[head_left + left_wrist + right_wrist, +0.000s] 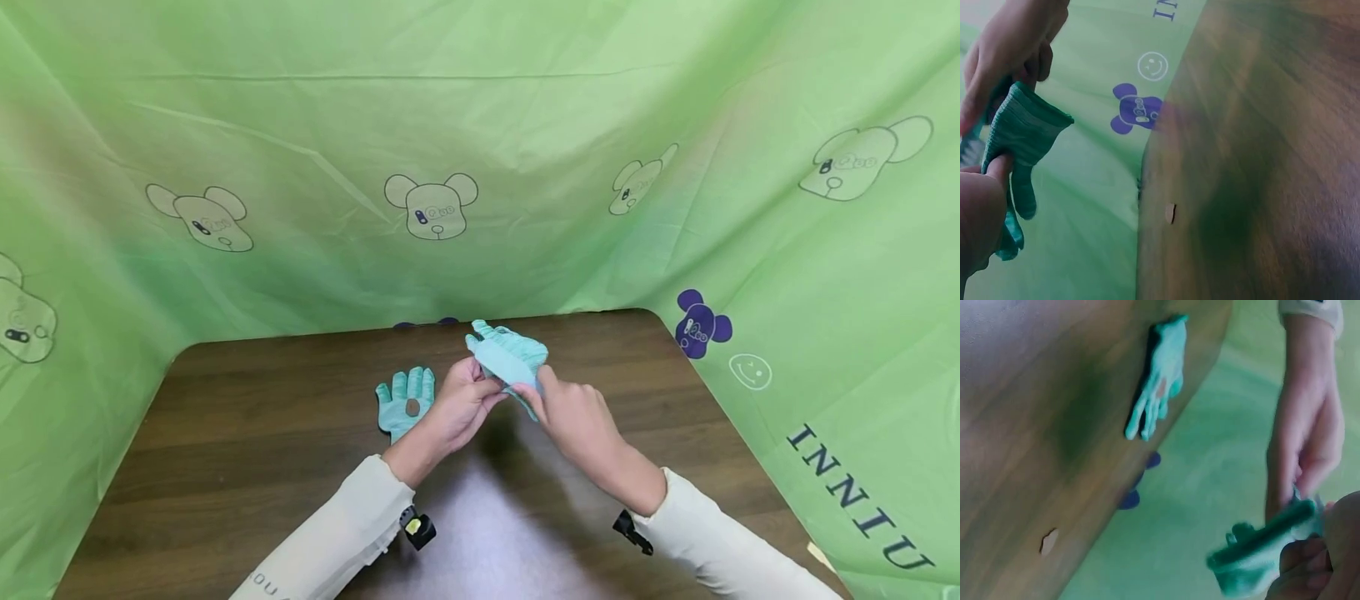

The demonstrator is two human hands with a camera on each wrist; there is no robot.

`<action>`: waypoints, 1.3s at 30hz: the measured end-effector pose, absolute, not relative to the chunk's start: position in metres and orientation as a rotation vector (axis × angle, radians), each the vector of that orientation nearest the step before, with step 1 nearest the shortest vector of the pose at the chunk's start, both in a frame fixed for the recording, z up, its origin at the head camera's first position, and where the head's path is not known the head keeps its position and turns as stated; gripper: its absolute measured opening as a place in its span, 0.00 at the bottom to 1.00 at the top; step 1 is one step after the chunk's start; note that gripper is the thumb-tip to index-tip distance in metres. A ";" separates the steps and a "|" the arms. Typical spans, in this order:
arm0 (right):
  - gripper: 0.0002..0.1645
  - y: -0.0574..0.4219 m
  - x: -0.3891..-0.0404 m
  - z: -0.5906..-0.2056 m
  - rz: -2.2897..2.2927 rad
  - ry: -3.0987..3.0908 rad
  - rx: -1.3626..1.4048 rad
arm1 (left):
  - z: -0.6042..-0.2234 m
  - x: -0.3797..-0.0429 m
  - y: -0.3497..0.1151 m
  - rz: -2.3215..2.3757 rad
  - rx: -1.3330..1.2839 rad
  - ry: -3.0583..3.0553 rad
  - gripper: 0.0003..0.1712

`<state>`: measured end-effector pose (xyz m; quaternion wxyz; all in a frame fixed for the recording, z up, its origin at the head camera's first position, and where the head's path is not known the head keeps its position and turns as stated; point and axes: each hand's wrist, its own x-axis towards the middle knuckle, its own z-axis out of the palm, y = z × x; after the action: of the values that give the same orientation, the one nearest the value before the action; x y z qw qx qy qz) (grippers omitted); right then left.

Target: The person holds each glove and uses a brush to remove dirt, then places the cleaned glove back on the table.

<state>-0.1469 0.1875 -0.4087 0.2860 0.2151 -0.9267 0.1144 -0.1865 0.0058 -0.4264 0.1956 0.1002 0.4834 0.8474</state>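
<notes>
A teal knitted glove (512, 354) is held above the table between both hands, its fingers pointing away. My left hand (459, 408) pinches its near left edge between thumb and fingers. On the glove's right side, my right hand (581, 421) grips the edge with thumb and curled fingers. The left wrist view shows the cuff of the glove (1029, 134) spread, with a left fingertip against it. A second teal glove (405, 400) lies flat on the table, left of my left hand. On it is a brown oval spot (412, 407); whether printed or loose, I cannot tell.
The brown wooden table (247, 450) has rounded far corners. A small brown flat piece (1049, 542) lies on it near the far edge. Green printed cloth (315, 150) hangs behind the table and along both sides.
</notes>
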 end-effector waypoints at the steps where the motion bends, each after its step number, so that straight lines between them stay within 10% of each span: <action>1: 0.37 0.186 -0.148 -0.409 0.285 -2.460 0.569 | -0.426 -0.186 0.006 2.371 0.282 1.356 0.28; 26: 0.24 0.203 -0.167 -0.400 0.424 -2.511 0.246 | -0.422 -0.176 0.013 2.417 0.174 1.332 0.23; 39: 0.37 0.192 -0.154 -0.401 0.312 -2.461 0.485 | -0.417 -0.177 0.009 2.427 0.274 1.299 0.28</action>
<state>-0.1541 0.1918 -0.4010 0.3021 0.1829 -0.9281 0.1177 -0.1766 0.0090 -0.4169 0.1862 0.0974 0.4614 0.8620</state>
